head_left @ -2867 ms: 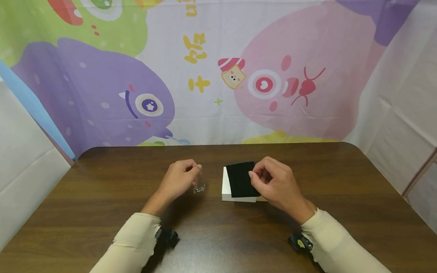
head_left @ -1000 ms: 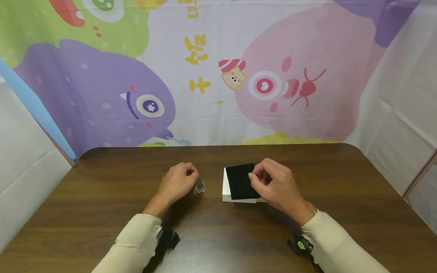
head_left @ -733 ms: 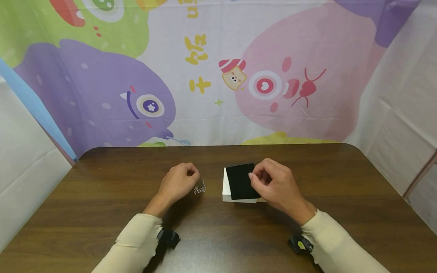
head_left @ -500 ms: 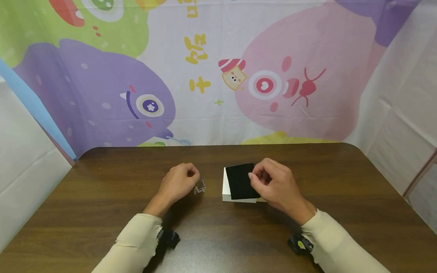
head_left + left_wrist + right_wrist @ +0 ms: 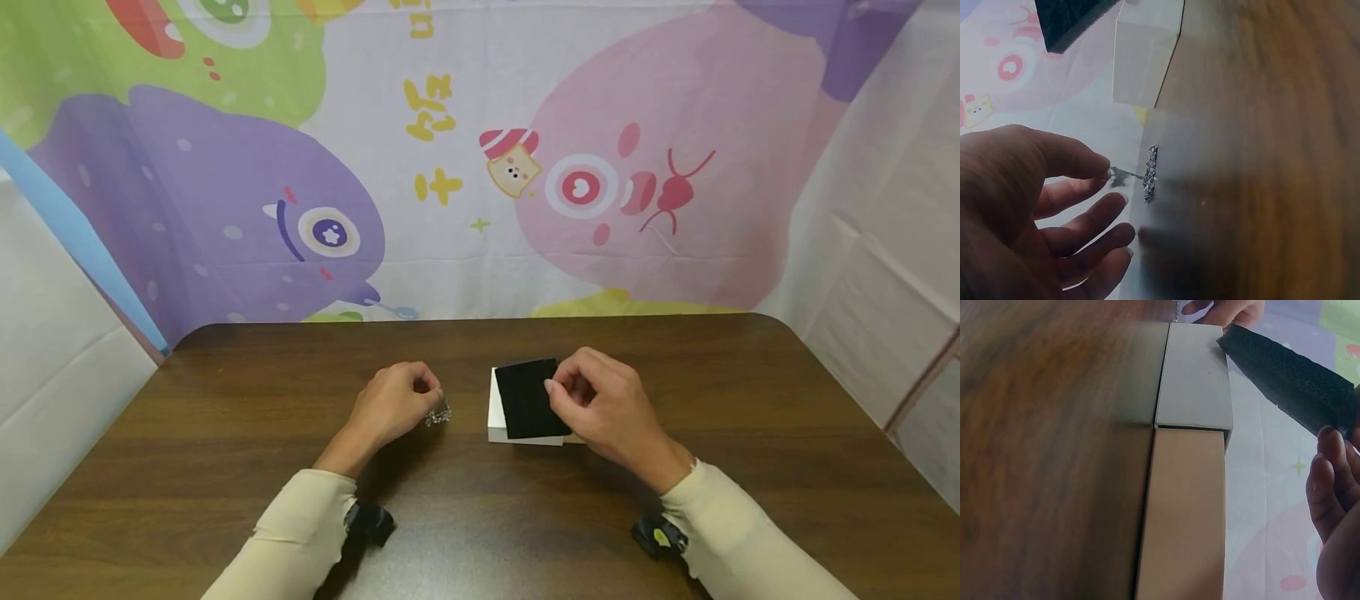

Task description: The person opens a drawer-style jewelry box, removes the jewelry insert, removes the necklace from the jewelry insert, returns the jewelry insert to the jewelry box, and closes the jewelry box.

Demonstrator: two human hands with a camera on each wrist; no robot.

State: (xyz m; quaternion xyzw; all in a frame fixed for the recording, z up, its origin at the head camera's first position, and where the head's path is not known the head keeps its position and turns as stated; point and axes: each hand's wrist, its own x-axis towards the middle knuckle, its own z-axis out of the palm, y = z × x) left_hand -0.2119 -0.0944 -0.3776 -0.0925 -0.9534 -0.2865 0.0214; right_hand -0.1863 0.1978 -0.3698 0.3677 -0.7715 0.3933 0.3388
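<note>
In the head view my left hand [image 5: 393, 402] is low over the table, left of the box. Its thumb and forefinger pinch one end of a silver chain [image 5: 1150, 174]; the rest lies bunched on the tabletop, and its other fingers are spread loosely. My right hand [image 5: 609, 400] pinches the right edge of a thin black pad [image 5: 528, 400], tilted above a white box sleeve [image 5: 498, 408]. From the right wrist view, a tan drawer [image 5: 1184, 512] sticks out of this sleeve toward my right hand. The pad hides most of the box top in the head view.
The box rests on a dark brown wooden table [image 5: 480, 517]. A cartoon-printed cloth [image 5: 465, 275] hangs right behind its far edge. White panels [image 5: 885, 275] stand at the sides. Both wrists carry small black cameras [image 5: 369, 523].
Compared with the earliest frame, my left hand has come down slightly and the chain has gathered on the table. Lately its fingertips shifted slightly toward the chain. The right hand and pad hold nearly still.
</note>
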